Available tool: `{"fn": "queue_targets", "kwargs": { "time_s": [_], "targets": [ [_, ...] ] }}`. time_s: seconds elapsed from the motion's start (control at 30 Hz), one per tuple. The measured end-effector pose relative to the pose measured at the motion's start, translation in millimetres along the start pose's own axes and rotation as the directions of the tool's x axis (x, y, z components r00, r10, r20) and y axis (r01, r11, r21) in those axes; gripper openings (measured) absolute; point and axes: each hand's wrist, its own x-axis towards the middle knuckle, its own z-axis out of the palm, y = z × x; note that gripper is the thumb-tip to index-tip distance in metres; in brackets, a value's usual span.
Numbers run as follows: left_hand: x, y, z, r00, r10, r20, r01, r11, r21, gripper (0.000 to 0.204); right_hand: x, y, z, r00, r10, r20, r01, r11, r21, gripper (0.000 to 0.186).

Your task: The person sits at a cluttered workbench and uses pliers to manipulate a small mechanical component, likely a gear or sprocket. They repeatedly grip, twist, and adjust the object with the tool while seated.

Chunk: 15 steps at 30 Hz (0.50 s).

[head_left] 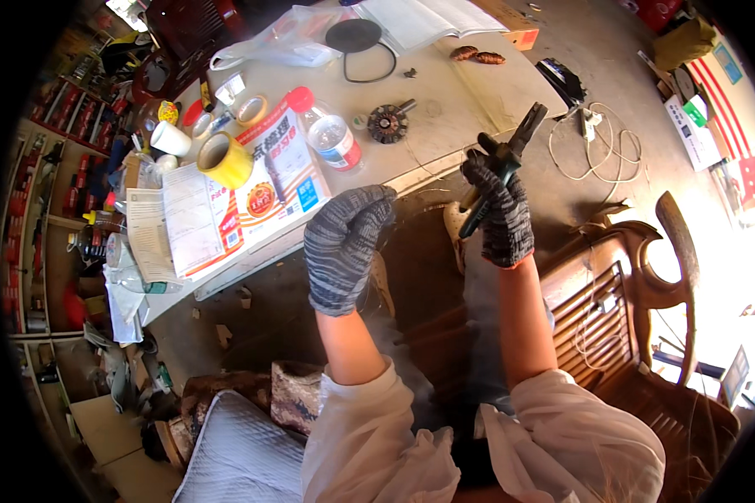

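Observation:
My left hand (348, 247), in a grey striped knit glove, is raised just off the table's front edge. Its fingers are pinched together, and whatever they hold, if anything, is too small to make out. To the right, my right hand (503, 214) in a matching glove grips a pair of pliers (524, 134) by the dark handles, jaws pointing up and away. On the table beyond my hands lies a round motor part (387, 123) with dark segments around it and a short shaft. A thin wire (424, 168) runs near the table edge.
A clear bottle (334, 142), a yellow tape roll (225, 159) and printed sheets (201, 218) cover the table's left. Farther back are a plastic bag (285, 38) and a black disc (352, 35). A wooden chair (604, 310) stands right; a white cable (596, 151) lies on the floor.

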Motion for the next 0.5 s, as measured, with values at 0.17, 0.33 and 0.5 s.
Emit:
{"fn": "queue_targets", "kwargs": {
  "time_s": [0.17,0.33,0.5],
  "targets": [
    [5.6,-16.6,-7.1,0.931,0.271,-0.245,-0.161,0.907,0.39,0.018,-16.9,-11.8,17.0,0.964,0.079,0.253,-0.019,0.973,-0.231,0.051],
    [8.2,-32.9,-3.3,0.885,0.19,-0.425,-0.025,0.931,0.364,0.019,-36.0,8.3,26.5,0.925,0.194,0.326,-0.114,0.962,-0.248,0.058],
    [7.3,-30.8,-16.9,0.762,0.223,-0.608,-0.046,0.955,0.292,0.018,-43.5,18.2,35.8,0.947,0.167,0.273,-0.158,0.986,-0.057,0.053]
  ]
}}
